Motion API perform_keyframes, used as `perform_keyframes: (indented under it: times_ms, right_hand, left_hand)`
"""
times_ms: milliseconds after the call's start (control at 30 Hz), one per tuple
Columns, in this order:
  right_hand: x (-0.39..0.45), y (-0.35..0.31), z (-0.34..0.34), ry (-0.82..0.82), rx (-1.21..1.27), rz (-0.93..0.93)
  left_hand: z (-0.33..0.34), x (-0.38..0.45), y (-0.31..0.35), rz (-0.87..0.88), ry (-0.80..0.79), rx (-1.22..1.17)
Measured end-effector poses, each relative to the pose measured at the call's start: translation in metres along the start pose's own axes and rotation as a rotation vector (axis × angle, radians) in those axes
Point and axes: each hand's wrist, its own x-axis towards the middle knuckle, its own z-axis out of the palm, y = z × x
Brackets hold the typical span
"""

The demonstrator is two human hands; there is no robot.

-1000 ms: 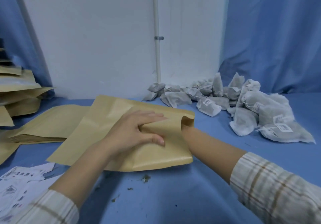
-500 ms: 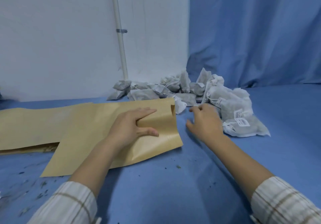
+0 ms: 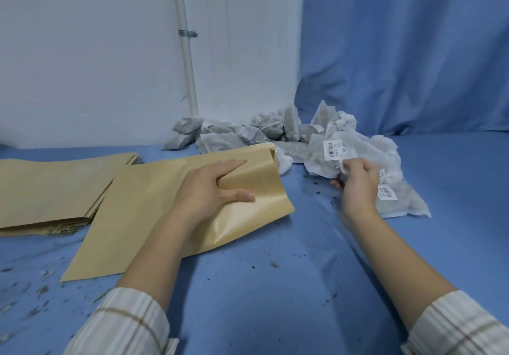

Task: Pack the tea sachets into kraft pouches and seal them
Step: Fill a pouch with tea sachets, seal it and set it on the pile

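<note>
Head view: we are pinning the pouch [image 3: 170,205] flat with our left hand [image 3: 209,192], thumb tucked under its mouth flap, while our right hand [image 3: 355,183] is pinching a light, soft, crumpling sachet [image 3: 325,159] by its edge beside that mouth.

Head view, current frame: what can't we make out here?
- Right hand: motion-blurred, so its grip on the tea sachet is unclear.
- Kraft pouch interior: hidden by its own top flap and the left hand.
- Sachet label: print too small to read.
- Pouch stack: cut off by the left edge.
</note>
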Motion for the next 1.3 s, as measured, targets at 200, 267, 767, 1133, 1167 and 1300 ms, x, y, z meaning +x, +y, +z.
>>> perform_keyframes:
  times_ms: [200,267,767,1133,1167,1300]
  right_hand:
    - [-0.012,0.003,0.004,-0.447,0.101,0.23]
    - [-0.017,0.001,0.007,-0.596,-0.133,0.151]
    - [-0.013,-0.021,0.002,-0.579,-0.941,-0.29]
    - [-0.001,-0.022,-0.012,-0.256,-2.111,-0.051]
    - [0.001,-0.023,-0.012,-0.241,-2.045,-0.128]
    - [-0.002,-0.04,-0.002,-0.097,-1.569,-0.531]
  left_hand:
    - [0.002,-0.002,0.008,0.057,-0.005,-0.008]
    - [0.004,-0.003,0.015,0.122,-0.037,-0.033]
    - [0.028,-0.002,0.023,0.163,-0.132,0.058]
    - [0.032,-0.004,0.023,0.175,-0.141,0.078]
    - [0.032,-0.004,0.023,0.174,-0.141,0.07]
    - [0.032,-0.003,0.021,0.176,-0.13,0.045]
